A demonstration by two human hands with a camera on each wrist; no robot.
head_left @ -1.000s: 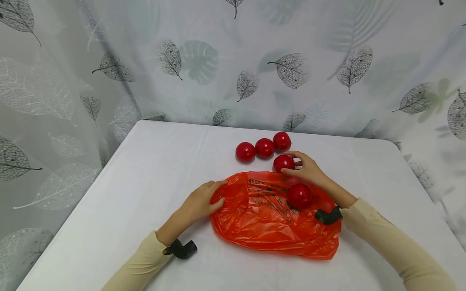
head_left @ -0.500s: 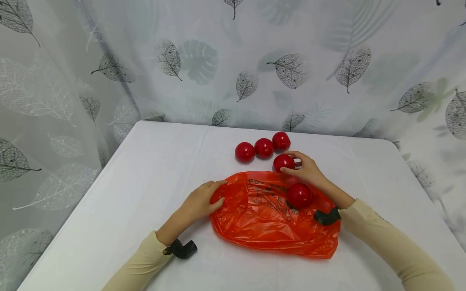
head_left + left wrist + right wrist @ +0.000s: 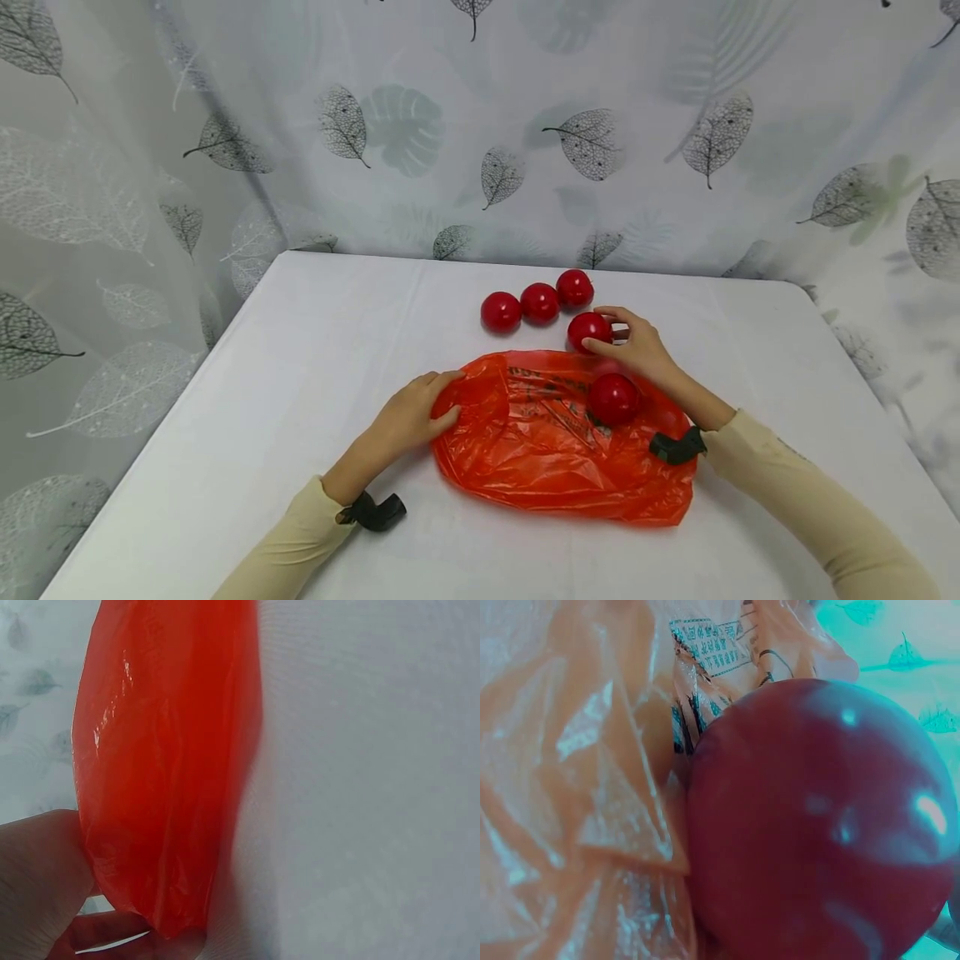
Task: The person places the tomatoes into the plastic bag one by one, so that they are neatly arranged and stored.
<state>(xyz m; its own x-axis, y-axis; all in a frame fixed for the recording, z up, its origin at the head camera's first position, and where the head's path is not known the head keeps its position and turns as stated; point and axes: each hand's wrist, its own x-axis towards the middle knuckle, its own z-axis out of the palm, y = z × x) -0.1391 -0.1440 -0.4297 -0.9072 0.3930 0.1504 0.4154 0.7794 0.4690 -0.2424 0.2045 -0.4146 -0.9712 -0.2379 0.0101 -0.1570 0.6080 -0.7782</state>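
Note:
My left hand (image 3: 408,414) holds the left end of a crumpled orange-red plastic bag (image 3: 540,467), thumb on the near side and fingers at the far edge. In the left wrist view, the bag (image 3: 157,750) stands up between thumb and fingers. Just beyond the bag, my right hand (image 3: 636,343) has thumb and fingers around a glossy red ball (image 3: 587,332). Another red ball (image 3: 613,399) lies on the bag near my right wrist. A large glossy red ball (image 3: 817,825) fills much of the right wrist view, beside crumpled, printed plastic.
Three more red balls stand in a slanting row behind the held one: left (image 3: 500,312), middle (image 3: 540,303) and right (image 3: 575,288). The white table (image 3: 300,350) ends at a leaf-patterned curtain (image 3: 420,192). Dark cameras sit at both wrists.
My right hand has shifted slightly right and away with its red ball, widening the gap to the row. The left hand stays put; the whole view has drifted a little.

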